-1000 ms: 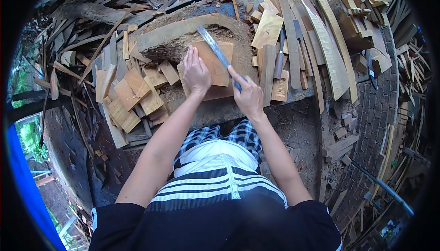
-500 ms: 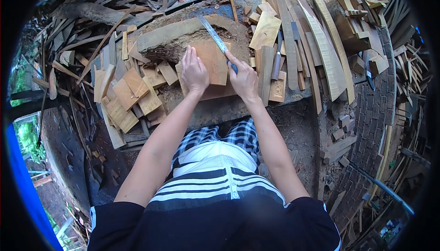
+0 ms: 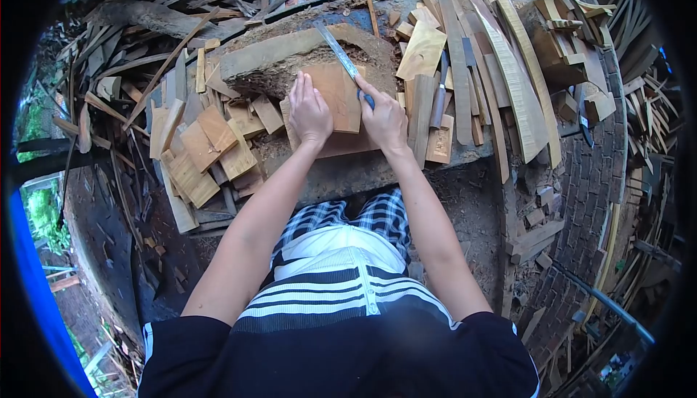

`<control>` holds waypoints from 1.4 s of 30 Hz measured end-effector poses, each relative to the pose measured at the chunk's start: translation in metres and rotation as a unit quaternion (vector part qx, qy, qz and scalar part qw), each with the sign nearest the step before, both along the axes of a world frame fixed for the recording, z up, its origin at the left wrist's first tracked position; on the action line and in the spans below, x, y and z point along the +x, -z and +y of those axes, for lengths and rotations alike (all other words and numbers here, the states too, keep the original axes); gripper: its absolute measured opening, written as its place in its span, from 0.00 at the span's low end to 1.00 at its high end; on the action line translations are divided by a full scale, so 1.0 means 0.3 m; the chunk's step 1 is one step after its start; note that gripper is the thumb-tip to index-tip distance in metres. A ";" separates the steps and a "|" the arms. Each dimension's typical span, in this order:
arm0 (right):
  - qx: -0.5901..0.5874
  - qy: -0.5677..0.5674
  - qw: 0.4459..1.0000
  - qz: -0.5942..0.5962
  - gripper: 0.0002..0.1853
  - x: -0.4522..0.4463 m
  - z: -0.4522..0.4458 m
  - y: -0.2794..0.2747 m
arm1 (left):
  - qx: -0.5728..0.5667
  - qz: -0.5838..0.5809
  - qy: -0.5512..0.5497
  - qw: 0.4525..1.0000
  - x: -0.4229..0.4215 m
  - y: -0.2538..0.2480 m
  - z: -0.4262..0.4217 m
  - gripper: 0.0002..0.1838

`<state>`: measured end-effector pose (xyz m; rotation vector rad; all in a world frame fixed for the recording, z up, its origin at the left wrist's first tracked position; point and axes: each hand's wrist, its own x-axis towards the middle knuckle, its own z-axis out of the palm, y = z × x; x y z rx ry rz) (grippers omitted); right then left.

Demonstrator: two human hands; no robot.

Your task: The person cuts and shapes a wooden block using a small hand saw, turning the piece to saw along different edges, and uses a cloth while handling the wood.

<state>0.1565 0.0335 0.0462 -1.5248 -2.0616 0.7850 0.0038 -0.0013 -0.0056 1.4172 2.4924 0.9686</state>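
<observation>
Warm orange-brown on the wood block (image 3: 339,99), silvery along the blade (image 3: 335,49), dark blue at its handle (image 3: 367,99). Black with white stripes across the shirt (image 3: 305,307), dark-and-white plaid over the trousers (image 3: 389,216). Pale yellow on the wide board (image 3: 422,51), vivid blue down the sheet (image 3: 41,300), green among the foliage (image 3: 46,220).

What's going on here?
Someone is working on a small wooden board at a cluttered bench. Their left hand lies flat on the board's left part, and their right hand grips a blue-handled metal-bladed tool. The blade slants across the board, its tip beyond the far edge; exact tool type and contact are unclear. Wood offcuts lie to the left.
</observation>
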 end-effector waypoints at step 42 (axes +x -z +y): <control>-0.008 -0.034 0.999 0.002 0.24 0.083 -0.250 -0.035 | -0.041 0.011 -0.049 0.998 0.018 -0.006 0.007 0.25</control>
